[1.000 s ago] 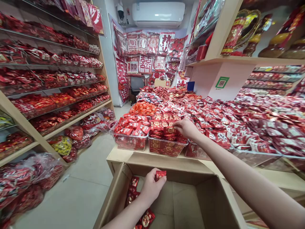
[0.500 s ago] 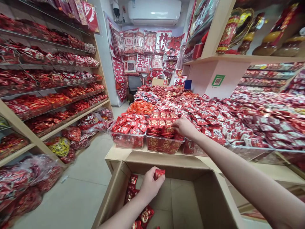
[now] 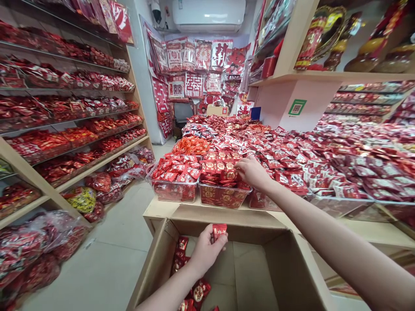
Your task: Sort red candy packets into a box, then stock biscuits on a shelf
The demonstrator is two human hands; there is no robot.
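My left hand (image 3: 209,248) pinches a small red candy packet (image 3: 219,231) with white lettering, between thumb and fingers above an open cardboard box (image 3: 253,259). Inside that box, several red packets (image 3: 198,293) with round gold prints lie along the left side. At the counter, my right hand (image 3: 253,172) reaches over a clear plastic bin (image 3: 223,196). Its fingertips are closed at the edge of a red packet (image 3: 229,171) on top of the packets there, which stand in rows. The fingertips' far side is hidden.
A clear bin of red packets (image 3: 175,190) stands to the left, and more filled bins (image 3: 340,205) run right along the counter (image 3: 162,209). Stocked shelves (image 3: 65,121) line the left wall, with plastic bags of packets (image 3: 39,246) on the floor. A wooden shelf (image 3: 337,77) overhangs at right.
My left hand has raised its packet slightly and turned its printed face more into view. My right hand has stayed at nearly the same place over the bin.
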